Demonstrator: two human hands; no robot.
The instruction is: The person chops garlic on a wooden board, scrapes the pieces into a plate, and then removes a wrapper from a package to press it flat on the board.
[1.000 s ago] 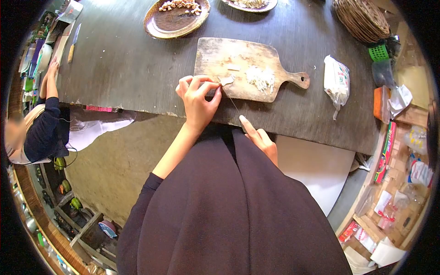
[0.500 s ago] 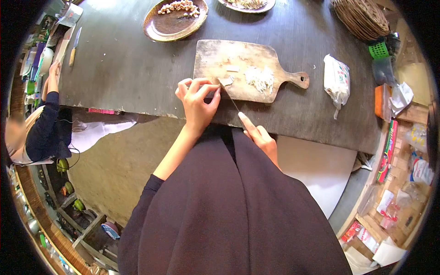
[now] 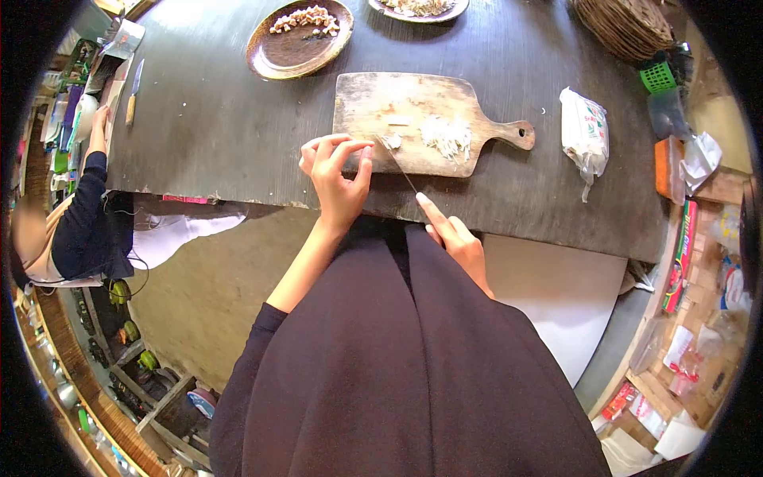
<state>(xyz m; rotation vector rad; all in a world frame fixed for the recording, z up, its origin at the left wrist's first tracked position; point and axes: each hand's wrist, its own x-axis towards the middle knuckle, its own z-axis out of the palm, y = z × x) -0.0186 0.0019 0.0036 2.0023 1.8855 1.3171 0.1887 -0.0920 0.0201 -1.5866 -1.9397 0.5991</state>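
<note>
A wooden cutting board (image 3: pixel 369 99) with a handle lies on the dark table. My right hand (image 3: pixel 455 238) is closed around a knife (image 3: pixel 404 172), its forefinger stretched along the back. The blade slants up over the board's near edge, its tip by some small pale slices (image 3: pixel 392 141). Left of the blade, my left hand (image 3: pixel 338 179) has thumb and forefinger pinched together at the board's near left corner; anything between them is too small to make out. Thin white slivers (image 3: pixel 447 137) are heaped on the board's right part, and a pale strip (image 3: pixel 398 122) lies above the slices.
Beyond the board stand a brown plate (image 3: pixel 298 57) with chopped pieces and another plate (image 3: pixel 421 9) of pale shreds. A white plastic packet (image 3: pixel 582 131) lies at right, near woven trays (image 3: pixel 624 28). At left, another person's arm (image 3: pixel 97 151) reaches near a second knife (image 3: pixel 135 94).
My left hand has drawn slightly left, away from the blade. The knife stays in my right hand with its tip by the slices. The view has shifted a little.
</note>
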